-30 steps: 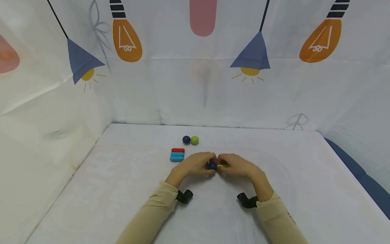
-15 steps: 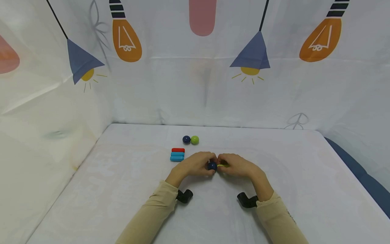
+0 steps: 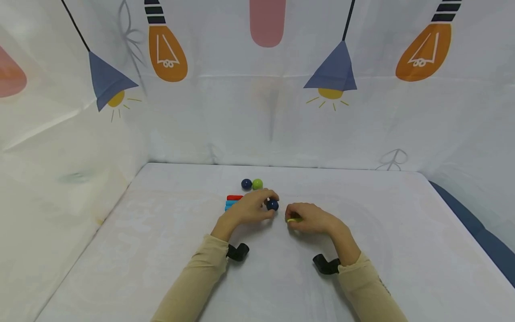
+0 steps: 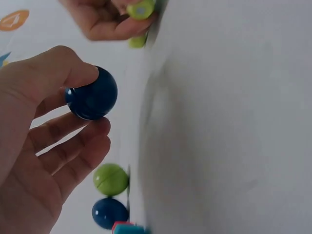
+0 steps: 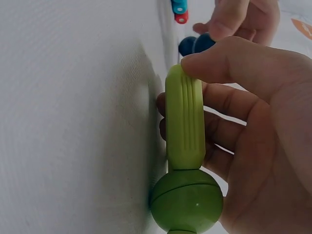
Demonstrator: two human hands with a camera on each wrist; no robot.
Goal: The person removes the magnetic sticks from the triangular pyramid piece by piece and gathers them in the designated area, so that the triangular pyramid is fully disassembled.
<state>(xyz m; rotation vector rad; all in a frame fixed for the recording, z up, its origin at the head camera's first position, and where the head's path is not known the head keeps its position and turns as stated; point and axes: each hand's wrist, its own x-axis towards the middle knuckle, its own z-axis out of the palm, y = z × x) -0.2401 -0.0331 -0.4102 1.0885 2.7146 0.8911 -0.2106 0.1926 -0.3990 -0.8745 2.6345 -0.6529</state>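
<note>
My left hand (image 3: 250, 206) pinches a dark blue ball (image 4: 91, 93) between thumb and fingers, just over the table. Apart from it to the right, my right hand (image 3: 311, 218) grips a yellow-green ribbed rod (image 5: 185, 122) with the thumb on its upper end. A darker green ball (image 5: 186, 201) is joined to the rod's other end, and another green piece shows below that ball at the frame edge. In the left wrist view, the rod's free end (image 4: 141, 9) faces the blue ball across a gap.
Behind my left hand, another dark blue ball (image 3: 246, 184) and a lime green ball (image 3: 257, 184) sit side by side. A red rod (image 3: 234, 197) and blue rods (image 3: 229, 203) lie left of that hand, partly covered by it. A printed white sheet (image 3: 241, 120) hangs behind the white table (image 3: 161, 250).
My left hand has drawn the dark blue ball away from the right hand's rod, to the left and farther back, and now overlaps the blue rods. My right hand stays in place.
</note>
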